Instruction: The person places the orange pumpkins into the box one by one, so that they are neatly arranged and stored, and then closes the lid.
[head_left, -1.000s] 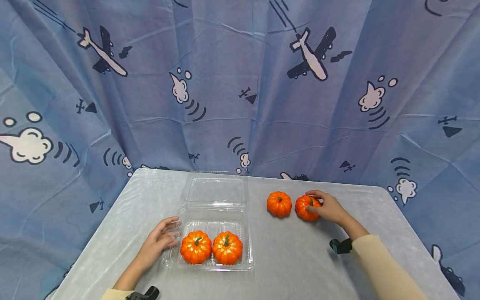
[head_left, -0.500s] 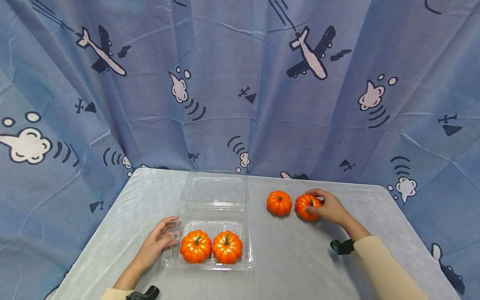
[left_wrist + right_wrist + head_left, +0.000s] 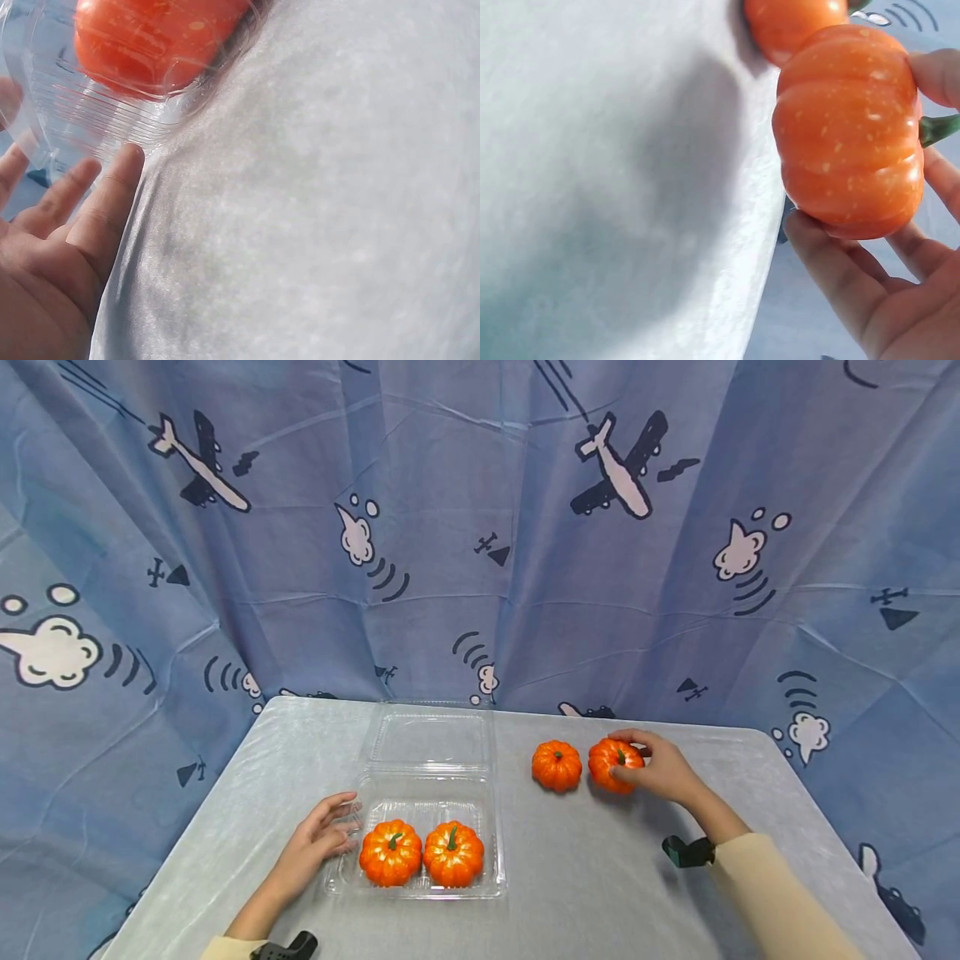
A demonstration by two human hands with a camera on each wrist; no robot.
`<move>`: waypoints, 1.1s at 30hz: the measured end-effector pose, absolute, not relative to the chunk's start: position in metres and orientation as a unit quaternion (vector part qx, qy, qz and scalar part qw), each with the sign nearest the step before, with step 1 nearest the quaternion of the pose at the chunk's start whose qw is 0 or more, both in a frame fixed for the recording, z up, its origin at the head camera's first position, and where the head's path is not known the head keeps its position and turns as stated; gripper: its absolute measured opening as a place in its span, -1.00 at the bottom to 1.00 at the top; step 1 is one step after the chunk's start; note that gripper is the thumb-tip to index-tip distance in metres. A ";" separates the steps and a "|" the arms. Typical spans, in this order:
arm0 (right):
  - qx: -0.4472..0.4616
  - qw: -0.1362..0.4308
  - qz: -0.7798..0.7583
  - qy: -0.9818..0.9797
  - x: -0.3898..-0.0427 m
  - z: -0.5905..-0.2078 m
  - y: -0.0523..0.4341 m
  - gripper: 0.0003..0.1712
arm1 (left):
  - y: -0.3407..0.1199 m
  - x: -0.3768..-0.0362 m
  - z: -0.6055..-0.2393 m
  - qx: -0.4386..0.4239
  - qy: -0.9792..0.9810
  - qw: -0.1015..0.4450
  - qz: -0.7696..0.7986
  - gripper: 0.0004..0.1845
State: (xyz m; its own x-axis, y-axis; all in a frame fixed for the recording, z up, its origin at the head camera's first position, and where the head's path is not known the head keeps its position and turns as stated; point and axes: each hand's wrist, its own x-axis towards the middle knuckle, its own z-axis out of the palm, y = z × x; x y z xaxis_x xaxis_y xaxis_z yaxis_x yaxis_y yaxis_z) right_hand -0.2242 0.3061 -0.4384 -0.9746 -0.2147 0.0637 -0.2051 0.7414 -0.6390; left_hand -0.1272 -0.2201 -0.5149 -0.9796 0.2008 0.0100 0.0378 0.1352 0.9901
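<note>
The left hand (image 3: 318, 843) has not moved over the last second: its fingers lie straight against the 9 o'clock wall of the clear box (image 3: 420, 885), which holds two pumpkins (image 3: 390, 853) side by side, its lid folded back toward 12 o'clock. At 2 o'clock on the tabletop (image 3: 585, 893) a loose pumpkin (image 3: 557, 766) sits untouched. Just beside it at 3 o'clock, the right hand (image 3: 660, 768) grips the fourth pumpkin (image 3: 611, 765), thumb and fingers curled round it; that pumpkin now sits slightly higher, apparently starting to lift. No brand, label or writing is readable anywhere; the curtain (image 3: 480, 527) shows only cartoon planes and clouds.
</note>
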 end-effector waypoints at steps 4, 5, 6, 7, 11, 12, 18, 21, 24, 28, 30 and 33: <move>-0.121 -0.004 -0.337 0.934 -0.223 -0.431 0.300 -0.39 | -0.220 -0.127 -0.514 0.076 0.753 0.061 0.651 -0.40; -0.122 -0.004 -0.337 0.933 -0.222 -0.429 0.298 -0.39 | -0.220 -0.127 -0.514 0.075 0.753 0.060 0.651 -0.40; -0.124 -0.004 -0.340 0.932 -0.222 -0.427 0.296 -0.39 | -0.220 -0.127 -0.514 0.074 0.754 0.059 0.650 -0.40; -0.125 -0.003 -0.343 0.931 -0.221 -0.424 0.294 -0.38 | -0.220 -0.127 -0.514 0.074 0.754 0.058 0.650 -0.40; -0.132 -0.004 -0.357 0.925 -0.218 -0.413 0.286 -0.38 | -0.221 -0.127 -0.515 0.076 0.752 0.058 0.652 -0.40; -0.137 -0.007 -0.359 0.923 -0.218 -0.411 0.285 -0.38 | -0.221 -0.127 -0.516 0.077 0.752 0.059 0.652 -0.40; -0.163 -0.019 -0.368 0.915 -0.217 -0.405 0.272 -0.41 | -0.221 -0.127 -0.517 0.081 0.751 0.059 0.652 -0.40; -0.175 -0.021 -0.372 0.911 -0.216 -0.401 0.264 -0.41 | -0.221 -0.127 -0.517 0.082 0.752 0.058 0.652 -0.40; -0.183 -0.020 -0.372 0.910 -0.215 -0.397 0.256 -0.41 | -0.221 -0.127 -0.517 0.083 0.752 0.058 0.651 -0.40; -0.195 -0.022 -0.370 0.908 -0.213 -0.393 0.245 -0.41 | -0.220 -0.127 -0.516 0.082 0.752 0.060 0.651 -0.41; -0.201 -0.022 -0.374 0.905 -0.212 -0.391 0.240 -0.41 | -0.220 -0.126 -0.516 0.081 0.753 0.060 0.651 -0.41; -0.213 -0.024 -0.376 0.902 -0.211 -0.389 0.231 -0.41 | -0.220 -0.126 -0.515 0.081 0.751 0.060 0.652 -0.42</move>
